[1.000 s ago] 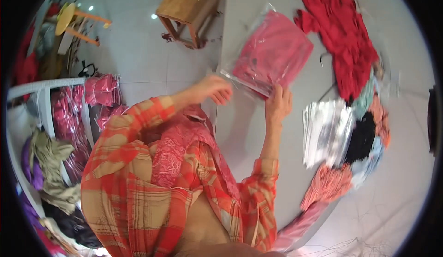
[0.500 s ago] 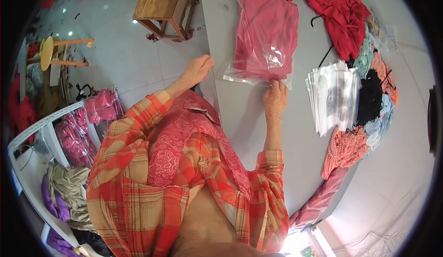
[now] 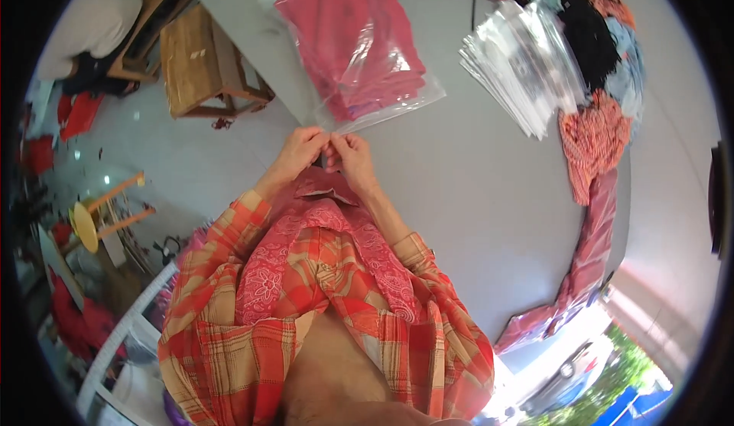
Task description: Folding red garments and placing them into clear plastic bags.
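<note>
A clear plastic bag (image 3: 432, 96) with folded dark pink cloth (image 3: 348, 40) inside lies flat on the grey table in front of me. My left hand (image 3: 302, 155) is closed at the bag's near left corner, by the table edge. Right beside it, almost touching, my right hand (image 3: 353, 165) pinches at the same corner, its fingers curled. The fingertips of both hands meet over the bag's near edge, and they partly hide that corner.
A fanned stack of clear bags (image 3: 524, 67) lies on the table (image 3: 459, 189) to the right. Beyond it are piled clothes: black (image 3: 589, 40), blue and orange-patterned (image 3: 596, 139). At left stand a wooden bench (image 3: 195, 63), a yellow stool (image 3: 86, 226) and a seated person (image 3: 99, 17).
My right hand has moved left along the bag's near edge to join the left hand at the corner. The view has turned, and the bag now sits further left and tilted.
</note>
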Available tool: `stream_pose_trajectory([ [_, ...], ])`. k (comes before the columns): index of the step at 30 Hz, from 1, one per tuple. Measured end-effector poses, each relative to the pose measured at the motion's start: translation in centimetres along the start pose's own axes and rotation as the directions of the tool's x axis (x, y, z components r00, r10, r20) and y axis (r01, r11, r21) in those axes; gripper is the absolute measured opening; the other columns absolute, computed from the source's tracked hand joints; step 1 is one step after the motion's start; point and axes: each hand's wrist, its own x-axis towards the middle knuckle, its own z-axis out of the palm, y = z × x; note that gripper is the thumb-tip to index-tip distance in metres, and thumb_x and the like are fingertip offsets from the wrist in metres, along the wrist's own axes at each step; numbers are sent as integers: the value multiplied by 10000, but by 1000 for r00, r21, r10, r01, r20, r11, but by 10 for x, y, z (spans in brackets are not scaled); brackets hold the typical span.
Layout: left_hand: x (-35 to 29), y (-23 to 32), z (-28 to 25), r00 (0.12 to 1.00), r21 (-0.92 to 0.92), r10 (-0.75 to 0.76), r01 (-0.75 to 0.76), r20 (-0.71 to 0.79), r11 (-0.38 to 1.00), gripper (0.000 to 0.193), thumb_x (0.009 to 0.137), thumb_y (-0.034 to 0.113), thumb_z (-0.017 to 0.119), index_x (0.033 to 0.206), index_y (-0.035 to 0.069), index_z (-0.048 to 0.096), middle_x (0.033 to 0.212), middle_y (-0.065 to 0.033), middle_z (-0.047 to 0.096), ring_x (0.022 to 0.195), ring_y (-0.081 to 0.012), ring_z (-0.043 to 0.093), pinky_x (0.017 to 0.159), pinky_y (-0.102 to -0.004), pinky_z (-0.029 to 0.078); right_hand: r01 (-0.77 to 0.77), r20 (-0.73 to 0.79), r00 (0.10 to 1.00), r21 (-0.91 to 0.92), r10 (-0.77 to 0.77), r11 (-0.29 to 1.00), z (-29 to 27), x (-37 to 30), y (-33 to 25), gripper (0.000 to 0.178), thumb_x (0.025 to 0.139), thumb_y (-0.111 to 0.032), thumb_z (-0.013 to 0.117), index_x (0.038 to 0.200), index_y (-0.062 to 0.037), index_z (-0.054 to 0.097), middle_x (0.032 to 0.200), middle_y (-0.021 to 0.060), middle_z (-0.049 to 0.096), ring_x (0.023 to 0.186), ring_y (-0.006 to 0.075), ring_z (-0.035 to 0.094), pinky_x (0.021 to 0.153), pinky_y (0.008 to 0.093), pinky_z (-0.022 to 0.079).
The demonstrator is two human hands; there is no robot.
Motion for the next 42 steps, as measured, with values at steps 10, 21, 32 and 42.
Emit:
stream_pose_trajectory([
  [10,-22,33,-16,974,-27,-140,147,177,989,272,849,224,510,631,61,499,527,35,423,435,-32,364,385,-195,252,339,-471,858,216,-206,916,-36,9,-13,268,897,-266,488,733,-55,505,629,33,539,517,108,527,475,228,465],
  [21,-13,25,-5,896,160,-140,79,420,984,284,840,202,493,589,79,448,503,22,371,439,-58,353,403,-213,271,3,-425,502,-870,-754,493,-76,5,-160,300,720,-120,532,989,11,529,899,205,608,792,352,609,661,440,482],
  [32,-82,36,141,755,281,-249,89,606,956,262,852,215,500,635,75,453,533,13,380,467,-91,400,424,-241,320,-54,-25,587,-999,-809,-8,-144,-177,-252,240,742,-215,518,858,-34,625,849,158,640,769,286,638,606,403,495],
  [42,-87,13,369,764,-145,-127,278,633,950,259,869,232,486,659,83,466,560,16,404,500,-100,421,442,-249,330,-83,49,739,-983,-672,-163,-225,-302,-215,271,786,-291,519,929,-83,620,846,112,642,760,245,632,621,372,485],
])
